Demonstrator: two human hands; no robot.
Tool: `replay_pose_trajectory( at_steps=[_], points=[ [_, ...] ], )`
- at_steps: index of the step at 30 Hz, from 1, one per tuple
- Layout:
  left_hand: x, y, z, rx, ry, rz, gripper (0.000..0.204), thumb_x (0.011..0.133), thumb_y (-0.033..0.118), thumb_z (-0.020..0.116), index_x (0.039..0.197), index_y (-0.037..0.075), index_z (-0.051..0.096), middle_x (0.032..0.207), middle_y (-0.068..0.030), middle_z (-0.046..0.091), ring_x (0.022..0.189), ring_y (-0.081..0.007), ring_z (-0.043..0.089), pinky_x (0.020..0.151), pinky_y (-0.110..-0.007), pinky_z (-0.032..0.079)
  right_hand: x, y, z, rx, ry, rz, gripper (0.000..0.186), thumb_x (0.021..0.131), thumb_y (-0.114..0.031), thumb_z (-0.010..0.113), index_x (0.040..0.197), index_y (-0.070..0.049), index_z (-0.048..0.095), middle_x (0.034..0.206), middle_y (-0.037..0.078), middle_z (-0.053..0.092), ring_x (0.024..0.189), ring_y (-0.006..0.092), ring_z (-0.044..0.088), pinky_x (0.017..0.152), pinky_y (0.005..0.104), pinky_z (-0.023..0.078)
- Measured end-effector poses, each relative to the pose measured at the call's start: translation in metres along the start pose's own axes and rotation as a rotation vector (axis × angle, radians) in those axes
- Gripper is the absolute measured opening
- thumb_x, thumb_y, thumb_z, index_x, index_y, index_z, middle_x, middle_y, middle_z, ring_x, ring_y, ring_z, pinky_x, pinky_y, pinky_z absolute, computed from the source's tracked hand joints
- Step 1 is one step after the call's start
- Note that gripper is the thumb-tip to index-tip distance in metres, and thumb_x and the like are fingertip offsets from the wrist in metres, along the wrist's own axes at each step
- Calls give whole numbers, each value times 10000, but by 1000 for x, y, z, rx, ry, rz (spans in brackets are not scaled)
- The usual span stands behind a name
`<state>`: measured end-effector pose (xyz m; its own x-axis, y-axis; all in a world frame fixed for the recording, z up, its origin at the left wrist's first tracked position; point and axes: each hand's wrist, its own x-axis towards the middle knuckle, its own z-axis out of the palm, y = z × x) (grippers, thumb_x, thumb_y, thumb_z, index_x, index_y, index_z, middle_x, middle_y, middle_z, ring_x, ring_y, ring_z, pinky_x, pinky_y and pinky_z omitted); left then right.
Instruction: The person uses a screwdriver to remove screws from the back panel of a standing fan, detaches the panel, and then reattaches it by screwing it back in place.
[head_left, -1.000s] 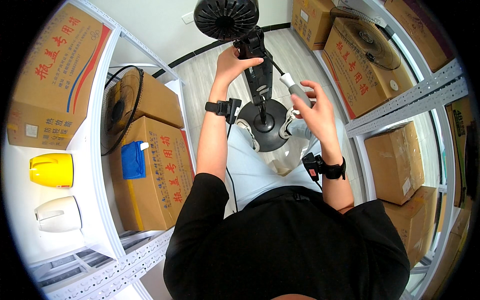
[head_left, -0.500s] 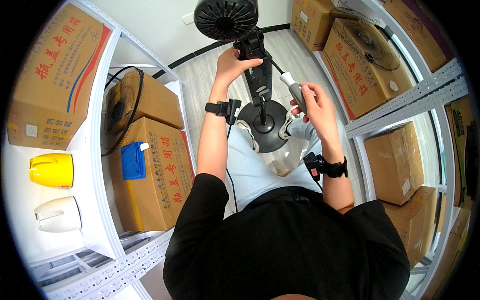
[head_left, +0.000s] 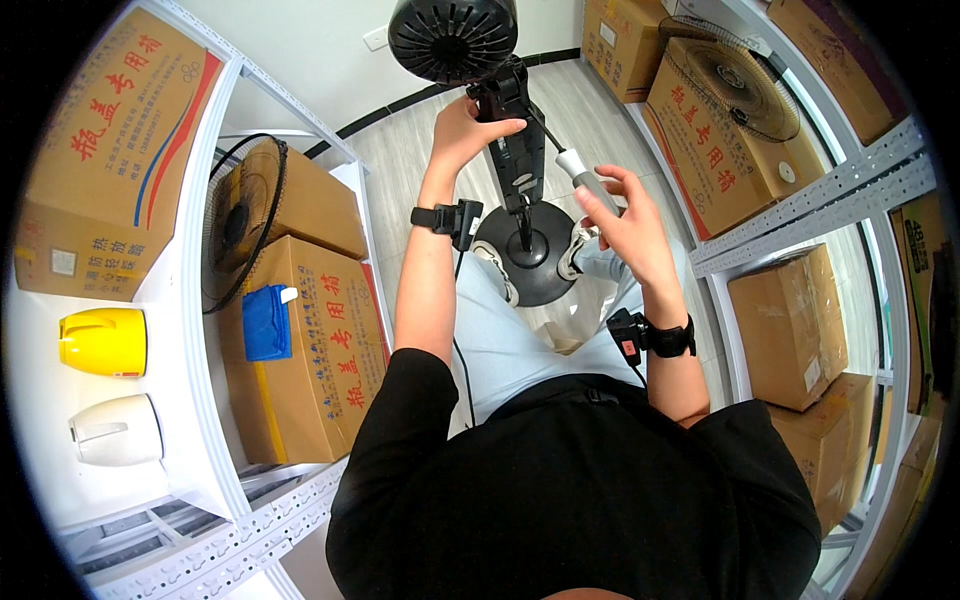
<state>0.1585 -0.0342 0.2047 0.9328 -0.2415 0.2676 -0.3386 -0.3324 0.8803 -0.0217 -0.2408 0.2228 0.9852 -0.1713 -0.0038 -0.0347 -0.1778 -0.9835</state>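
Observation:
A black electric fan without its blades or grille stands in front of me, its slotted motor housing [head_left: 453, 45] at the top, its column [head_left: 517, 165] below and its round base [head_left: 545, 270] on the floor between my feet. Round the upper column, just under the housing, my left hand [head_left: 470, 132] is closed, thumb across the front. My right hand [head_left: 632, 225] has the grey handle of a screwdriver [head_left: 574, 165] between thumb and fingers, its grip loose. The screwdriver's dark shaft slants up left to the column's right side; the housing and column hide its tip.
On the left shelves are a yellow kettle-like jug [head_left: 103, 342], a white one [head_left: 117, 430], a black fan grille [head_left: 240, 222], a blue cloth [head_left: 267, 322] and cardboard boxes [head_left: 325, 350]. Right-hand shelves hold more boxes [head_left: 790, 325] and another wire grille [head_left: 735, 78].
My right hand's fingers have loosened and spread on the screwdriver handle, and its thumb has shifted left. My left hand and the fan stay where they were.

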Motion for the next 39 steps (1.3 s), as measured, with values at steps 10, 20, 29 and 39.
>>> replay_pose_trajectory(
  at_steps=[10,20,29,39],
  points=[
    [2,-3,2,-20,-1,13,413,621,268,862,894,10,690,824,-46,709,750,-108,651,698,-239,489,9,3,-10,280,-115,243,535,821,-231,747,1271,-61,513,1071,125,556,713,108,616,525,240,495],
    [1,-3,1,-42,-14,-5,407,624,262,857,903,18,690,836,-53,710,748,-114,653,693,-242,489,10,6,-10,443,-147,241,471,868,-252,699,1250,-41,520,1037,126,604,723,144,651,556,252,539],
    [-1,2,1,-50,-11,-3,397,634,248,847,921,21,692,846,-39,709,768,-112,648,710,-251,485,7,9,-4,364,-51,175,501,873,-268,695,1251,-3,501,1029,119,608,734,144,652,554,244,523],
    [-1,2,1,-53,-5,-8,373,642,220,845,911,15,689,842,-43,707,758,-107,644,698,-243,486,2,8,-2,125,-30,3,459,891,-241,672,1251,-8,509,952,105,623,701,155,667,556,245,521]
  ],
)
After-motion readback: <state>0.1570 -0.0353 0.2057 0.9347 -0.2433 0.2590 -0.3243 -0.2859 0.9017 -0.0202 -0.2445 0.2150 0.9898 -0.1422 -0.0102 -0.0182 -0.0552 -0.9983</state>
